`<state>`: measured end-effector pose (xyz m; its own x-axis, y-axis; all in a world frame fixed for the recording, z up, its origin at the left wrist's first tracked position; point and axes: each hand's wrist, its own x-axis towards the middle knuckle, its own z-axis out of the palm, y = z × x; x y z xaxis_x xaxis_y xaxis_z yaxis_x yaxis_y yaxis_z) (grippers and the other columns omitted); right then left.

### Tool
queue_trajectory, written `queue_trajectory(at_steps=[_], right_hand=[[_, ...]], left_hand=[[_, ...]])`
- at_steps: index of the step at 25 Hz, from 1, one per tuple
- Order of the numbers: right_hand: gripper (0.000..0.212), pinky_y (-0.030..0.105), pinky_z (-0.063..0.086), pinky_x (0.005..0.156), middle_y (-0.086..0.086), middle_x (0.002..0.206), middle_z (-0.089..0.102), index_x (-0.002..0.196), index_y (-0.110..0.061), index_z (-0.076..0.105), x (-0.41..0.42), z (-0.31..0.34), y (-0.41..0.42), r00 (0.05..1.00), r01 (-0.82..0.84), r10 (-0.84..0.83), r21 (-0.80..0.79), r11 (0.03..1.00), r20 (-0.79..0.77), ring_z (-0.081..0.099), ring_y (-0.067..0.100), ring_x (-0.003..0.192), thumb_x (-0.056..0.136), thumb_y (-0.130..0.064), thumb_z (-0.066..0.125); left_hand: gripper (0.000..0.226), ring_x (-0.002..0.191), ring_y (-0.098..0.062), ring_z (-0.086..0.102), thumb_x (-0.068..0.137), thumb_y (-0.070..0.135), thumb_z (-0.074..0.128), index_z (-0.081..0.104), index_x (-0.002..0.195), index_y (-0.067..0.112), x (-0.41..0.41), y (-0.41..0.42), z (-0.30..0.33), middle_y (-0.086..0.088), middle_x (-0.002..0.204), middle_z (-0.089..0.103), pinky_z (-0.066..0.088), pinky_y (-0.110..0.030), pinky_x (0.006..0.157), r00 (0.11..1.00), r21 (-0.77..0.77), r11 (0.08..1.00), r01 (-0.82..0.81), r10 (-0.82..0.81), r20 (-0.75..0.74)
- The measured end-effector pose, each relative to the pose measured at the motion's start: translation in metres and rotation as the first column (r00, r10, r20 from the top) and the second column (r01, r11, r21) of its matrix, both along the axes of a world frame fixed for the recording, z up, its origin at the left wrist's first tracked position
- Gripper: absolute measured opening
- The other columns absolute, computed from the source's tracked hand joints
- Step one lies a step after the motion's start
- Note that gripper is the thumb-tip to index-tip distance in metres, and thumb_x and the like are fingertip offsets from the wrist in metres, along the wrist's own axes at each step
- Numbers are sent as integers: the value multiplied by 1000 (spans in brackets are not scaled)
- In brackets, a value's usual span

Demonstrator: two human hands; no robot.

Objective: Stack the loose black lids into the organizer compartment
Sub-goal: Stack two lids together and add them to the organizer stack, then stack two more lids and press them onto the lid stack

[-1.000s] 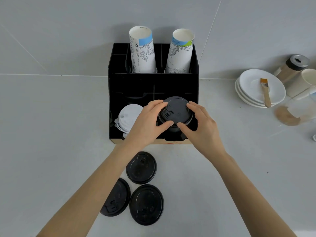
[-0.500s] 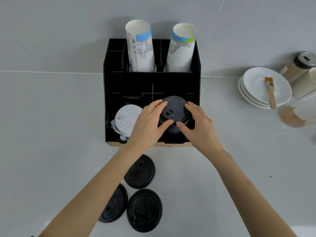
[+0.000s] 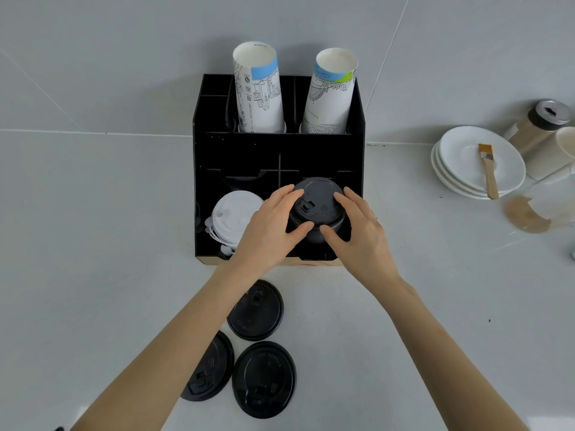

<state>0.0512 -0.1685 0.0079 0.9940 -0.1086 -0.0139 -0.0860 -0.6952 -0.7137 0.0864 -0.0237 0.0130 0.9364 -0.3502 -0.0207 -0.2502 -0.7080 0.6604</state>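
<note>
A black organizer [image 3: 273, 157] stands against the wall. In its front right compartment sits a stack of black lids [image 3: 317, 206]. My left hand [image 3: 270, 225] grips the stack's left side and my right hand [image 3: 357, 231] grips its right side, thumbs on the front. Three loose black lids lie on the counter in front: one nearest the organizer [image 3: 255, 310], one at the lower left partly under my left forearm [image 3: 211, 368], and one at the lower right [image 3: 264, 379].
White lids [image 3: 235, 214] fill the front left compartment. Two tall stacks of paper cups [image 3: 258, 91] [image 3: 331, 94] stand in the back. At the right are stacked white plates [image 3: 460, 163] with a brush [image 3: 488, 171], a shaker jar [image 3: 541, 122] and a brown spill [image 3: 524, 216].
Both hands stay clasped around the black lid stack in the right compartment. The view has shifted slightly; the loose lids have not moved.
</note>
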Motion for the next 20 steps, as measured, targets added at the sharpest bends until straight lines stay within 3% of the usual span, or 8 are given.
queue_trajectory(at_steps=[7, 11, 15, 16, 20], right_hand=[[53, 16, 24, 100, -1, 149, 27, 133, -17, 34, -20, 17, 11, 997, -26, 25, 11, 1000, 75, 27, 14, 136, 85, -19, 57], [49, 22, 36, 100, -2, 144, 37, 130, -19, 39, -40, 23, 27, 983, -86, 78, 46, 995, 164, 36, 12, 131, 84, -15, 58], [48, -4, 22, 92, -5, 141, 39, 130, -20, 38, -62, 12, 42, 980, -173, 167, 48, 984, 109, 37, 2, 125, 85, -17, 57], [49, -4, 22, 92, -5, 141, 40, 130, -20, 38, -67, 8, 45, 980, -186, 180, 59, 981, 86, 37, 1, 123, 86, -17, 56], [48, 13, 26, 101, -1, 140, 42, 131, -17, 38, -85, -11, 58, 977, -213, 214, 56, 975, -9, 39, 10, 127, 86, -18, 56]], left_hand=[[53, 132, -18, 34, 85, 24, 56, 35, 132, 14, -22, 23, 11, -5, 143, 38, 24, -23, 104, 1000, -51, 999, -17, 18, 7], [50, 127, -17, 37, 85, 24, 57, 38, 130, 17, -45, 45, 12, -2, 138, 43, 25, -19, 97, 999, -57, 997, -49, 49, 7], [50, 124, -18, 42, 85, 22, 57, 38, 130, 16, -70, 69, 1, -3, 136, 45, 27, -19, 97, 997, -44, 996, -72, 70, -36], [50, 124, -18, 42, 84, 23, 57, 38, 130, 17, -76, 74, -3, -3, 136, 45, 28, -20, 98, 996, -43, 996, -78, 76, -54], [50, 125, -19, 42, 85, 26, 56, 38, 131, 16, -95, 91, -21, -5, 137, 44, 32, -30, 106, 983, -1, 995, -103, 102, -152]])
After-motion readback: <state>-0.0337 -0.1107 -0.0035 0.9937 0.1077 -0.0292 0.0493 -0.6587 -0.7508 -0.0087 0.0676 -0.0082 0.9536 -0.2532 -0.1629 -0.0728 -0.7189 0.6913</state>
